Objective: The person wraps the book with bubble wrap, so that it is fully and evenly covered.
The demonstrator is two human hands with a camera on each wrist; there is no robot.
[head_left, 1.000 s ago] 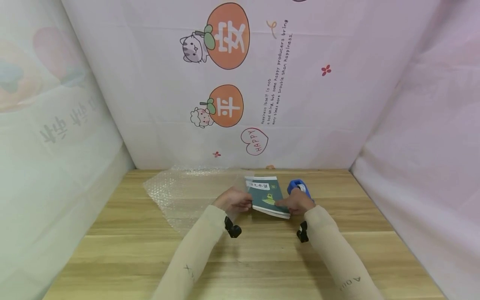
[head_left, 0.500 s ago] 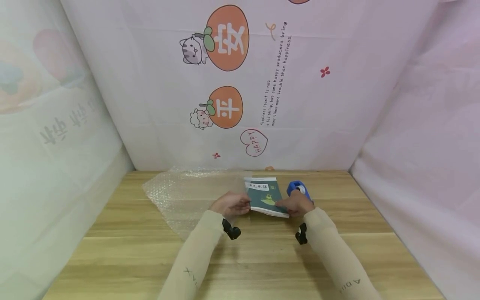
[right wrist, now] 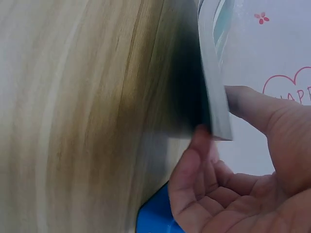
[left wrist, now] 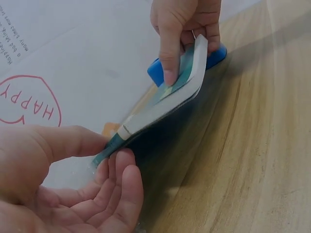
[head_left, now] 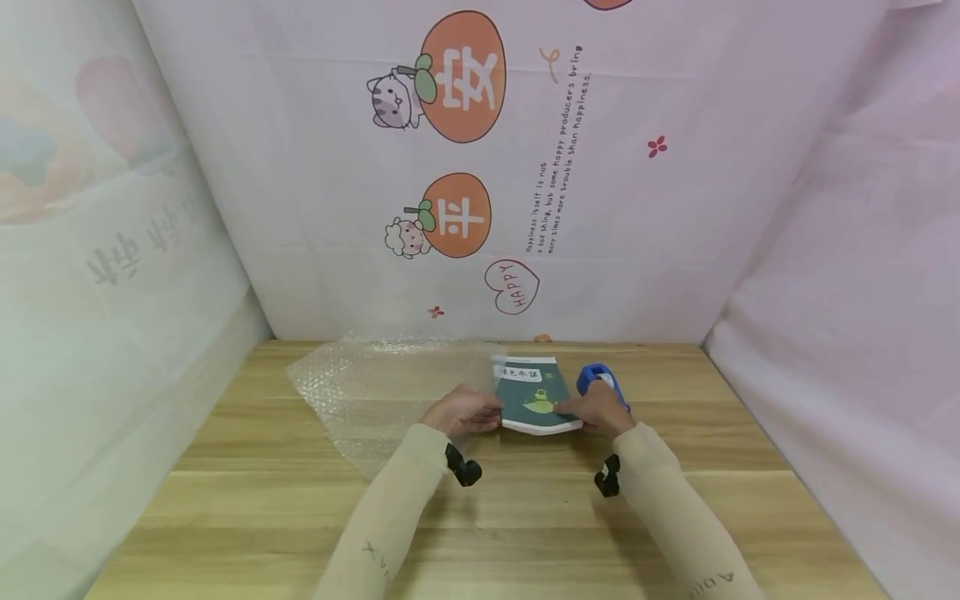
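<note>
bowed green book (head_left: 525,398), leaf-printed, white-edged, pinched by left-hand grip (head_left: 467,412) and right-hand grip (head_left: 600,408), clear dimpled bubble wrap (head_left: 337,387), rounded blue tape dispenser (head_left: 590,372), wood-grain bench (head_left: 525,525)

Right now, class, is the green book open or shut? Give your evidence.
Shut. In the head view, the green book has its front cover up; in the left wrist view, its page edges lie together.

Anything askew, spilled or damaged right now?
Only the book looks odd: its near edge bows above the table instead of lying flat, likely from being held at both sides. No spill or damage shows.
</note>
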